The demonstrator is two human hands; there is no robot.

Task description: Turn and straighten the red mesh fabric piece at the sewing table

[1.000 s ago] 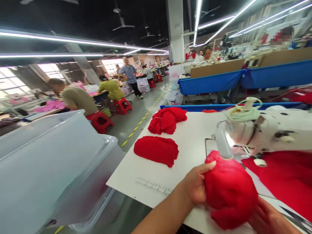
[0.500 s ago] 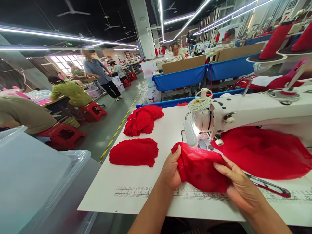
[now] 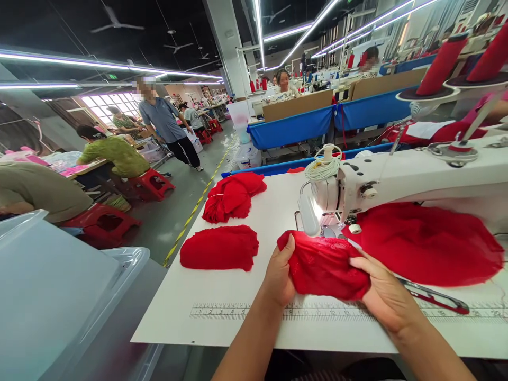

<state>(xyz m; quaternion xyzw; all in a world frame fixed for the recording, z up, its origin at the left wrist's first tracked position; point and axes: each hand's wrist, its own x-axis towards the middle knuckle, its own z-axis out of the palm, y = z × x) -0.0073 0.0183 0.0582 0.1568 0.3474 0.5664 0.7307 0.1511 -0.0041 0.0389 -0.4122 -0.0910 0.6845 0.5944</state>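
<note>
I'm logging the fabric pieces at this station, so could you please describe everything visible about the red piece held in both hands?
The red fabric piece is a soft, thin-looking cloth, bunched and wrinkled rather than flat. It lies low over the white table, just in front of the sewing machine, lit by its lamp at the upper edge. The left hand grips its left end with the thumb on top; the right hand holds its right end. Its lower edge overlaps the printed ruler.
</note>
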